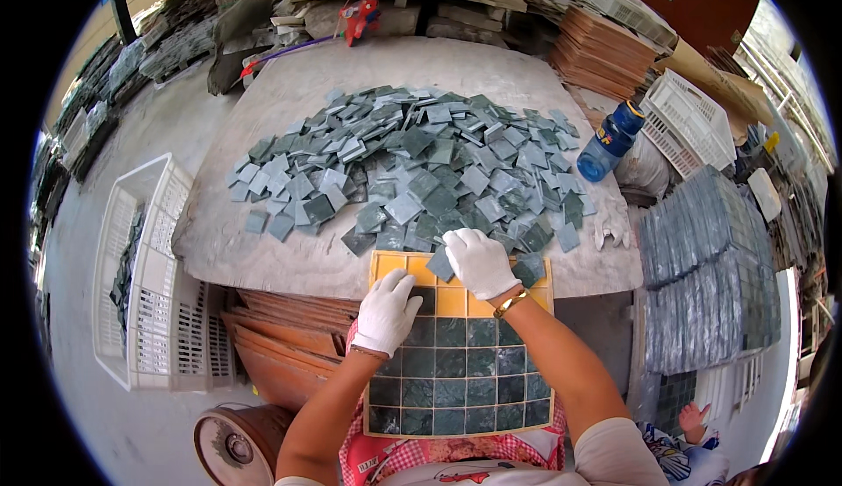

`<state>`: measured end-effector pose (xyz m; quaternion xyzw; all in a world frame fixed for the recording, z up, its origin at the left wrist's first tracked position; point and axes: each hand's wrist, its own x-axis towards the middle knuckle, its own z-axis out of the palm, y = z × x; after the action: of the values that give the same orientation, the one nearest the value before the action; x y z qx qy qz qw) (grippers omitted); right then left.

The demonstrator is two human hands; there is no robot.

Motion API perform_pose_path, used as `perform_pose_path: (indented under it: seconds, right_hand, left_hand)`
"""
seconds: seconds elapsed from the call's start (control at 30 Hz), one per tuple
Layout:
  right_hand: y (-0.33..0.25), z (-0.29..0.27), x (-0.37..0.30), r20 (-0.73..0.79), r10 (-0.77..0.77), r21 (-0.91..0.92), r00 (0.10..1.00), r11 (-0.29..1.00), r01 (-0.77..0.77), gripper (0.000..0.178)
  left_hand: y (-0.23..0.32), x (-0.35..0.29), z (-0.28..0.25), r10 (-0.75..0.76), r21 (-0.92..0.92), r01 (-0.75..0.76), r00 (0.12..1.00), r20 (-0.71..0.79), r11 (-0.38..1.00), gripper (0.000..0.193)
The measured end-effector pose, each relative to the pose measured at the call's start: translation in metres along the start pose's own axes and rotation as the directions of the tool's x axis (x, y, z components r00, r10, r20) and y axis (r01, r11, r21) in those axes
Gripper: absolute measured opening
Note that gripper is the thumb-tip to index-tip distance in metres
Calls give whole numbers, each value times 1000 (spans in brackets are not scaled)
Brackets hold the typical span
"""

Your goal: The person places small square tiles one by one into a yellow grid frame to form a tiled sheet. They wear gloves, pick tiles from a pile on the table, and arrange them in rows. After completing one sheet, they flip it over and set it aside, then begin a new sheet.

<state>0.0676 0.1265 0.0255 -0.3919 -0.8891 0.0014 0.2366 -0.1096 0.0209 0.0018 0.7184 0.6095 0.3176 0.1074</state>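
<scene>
A yellow grid tray (460, 298) leans over my lap, its lower rows filled with square dark green stone tiles (450, 362). My left hand (387, 315), in a white glove, lies on the tray's upper left with its fingers stretched out, beside a tile set in the grid. My right hand (479, 263), also gloved, is closed at the fingertips on a stone tile (440, 264) over the top row. Part of that grip is hidden. Beyond the tray spreads a heap of loose stone tiles (421, 153).
The heap lies on a pale worktable (237, 262). At its right stand a blue bottle (611, 141) and stacked tile sheets (710, 267). White crates (162, 310), brown boards (285, 328) and a round bucket (239, 446) are on the left. Another person's hand (694, 418) shows lower right.
</scene>
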Motion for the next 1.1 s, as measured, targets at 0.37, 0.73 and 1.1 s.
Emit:
perform_pose_path:
  seconds: [0.37,0.73,1.1]
  right_hand:
    - [1,-16,-49,351,25,389,936,905,-170,19]
    - [-34,-8,-69,144,41,290,989,954,-82,38]
    - [-54,-1,-24,409,293,74,864,933,-352,51]
  left_hand:
    - [26,50,36,-136,196,106,980,147,975,42]
    - [-11,27,-19,-87,38,87,996,14,996,41]
    - [-28,-8,-8,-153,-90,155,988,22,984,47]
